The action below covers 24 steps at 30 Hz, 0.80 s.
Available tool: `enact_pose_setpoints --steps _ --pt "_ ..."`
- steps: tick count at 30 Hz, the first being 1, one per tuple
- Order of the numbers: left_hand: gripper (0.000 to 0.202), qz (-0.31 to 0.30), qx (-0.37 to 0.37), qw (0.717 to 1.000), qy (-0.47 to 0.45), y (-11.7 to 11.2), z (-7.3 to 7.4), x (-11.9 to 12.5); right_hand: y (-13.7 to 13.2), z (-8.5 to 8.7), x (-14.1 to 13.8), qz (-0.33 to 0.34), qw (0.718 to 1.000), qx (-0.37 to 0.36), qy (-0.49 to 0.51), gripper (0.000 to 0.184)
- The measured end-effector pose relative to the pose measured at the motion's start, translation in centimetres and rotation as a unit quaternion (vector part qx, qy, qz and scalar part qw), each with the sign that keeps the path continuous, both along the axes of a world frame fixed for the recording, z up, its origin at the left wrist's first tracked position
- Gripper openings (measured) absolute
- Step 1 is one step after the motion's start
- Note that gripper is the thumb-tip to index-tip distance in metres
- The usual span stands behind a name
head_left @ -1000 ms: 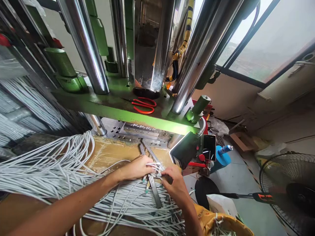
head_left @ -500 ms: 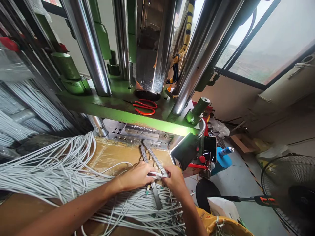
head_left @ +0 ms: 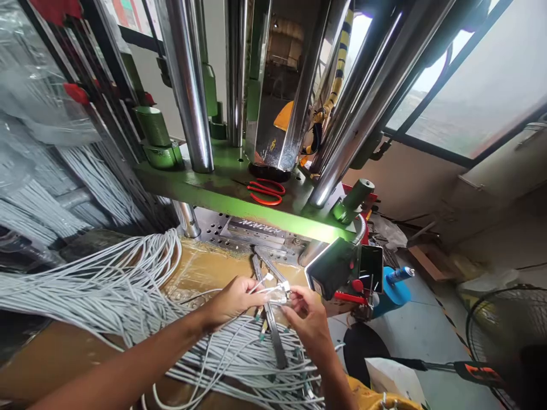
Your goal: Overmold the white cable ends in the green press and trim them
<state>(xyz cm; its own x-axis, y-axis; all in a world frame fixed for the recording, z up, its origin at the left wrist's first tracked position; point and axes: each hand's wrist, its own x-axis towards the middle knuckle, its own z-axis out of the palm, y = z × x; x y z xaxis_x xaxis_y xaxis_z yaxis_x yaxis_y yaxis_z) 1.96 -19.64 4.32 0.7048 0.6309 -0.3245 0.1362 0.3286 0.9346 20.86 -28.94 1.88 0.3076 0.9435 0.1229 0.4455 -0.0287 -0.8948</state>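
Pinching white cables (head_left: 260, 282): left hand (head_left: 233, 300) | right hand (head_left: 308, 314) at connectors (head_left: 285, 287), grip unclear | fan (head_left: 508, 336) cropped

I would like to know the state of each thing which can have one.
Left hand: closed on white cables
Right hand: half-curled, at white connectors
Metal bars: spread in a V
Red-handled scissors: lying flat, blade opening unclear
Green plate: raised above metal base
Panel: tilted, face dark
Fan: running or not, unclear
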Motion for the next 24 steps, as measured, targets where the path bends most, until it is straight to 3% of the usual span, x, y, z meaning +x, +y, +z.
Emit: enact_pose_setpoints --steps 3,7,16,24 --pt "0.028 0.013 -0.006 1.0 -0.014 0.1 0.4 0.4 0.0 -0.3 -0.9 0.02 0.994 -0.009 0.103 0.024" --pt "0.029 0.028 -0.008 1.0 0.012 -0.1 0.7 0.6 0.3 -0.8 -1.5 0.006 0.988 -0.01 0.153 0.016" --pt "0.036 0.007 0.008 1.0 -0.007 0.1 -0.2 0.7 0.1 -0.7 -2.2 -0.013 0.961 -0.057 0.27 0.028" --pt "0.035 0.007 0.001 1.0 -0.003 0.1 -0.7 0.9 0.2 -1.1 -2.3 -0.007 0.952 -0.06 0.301 0.035"
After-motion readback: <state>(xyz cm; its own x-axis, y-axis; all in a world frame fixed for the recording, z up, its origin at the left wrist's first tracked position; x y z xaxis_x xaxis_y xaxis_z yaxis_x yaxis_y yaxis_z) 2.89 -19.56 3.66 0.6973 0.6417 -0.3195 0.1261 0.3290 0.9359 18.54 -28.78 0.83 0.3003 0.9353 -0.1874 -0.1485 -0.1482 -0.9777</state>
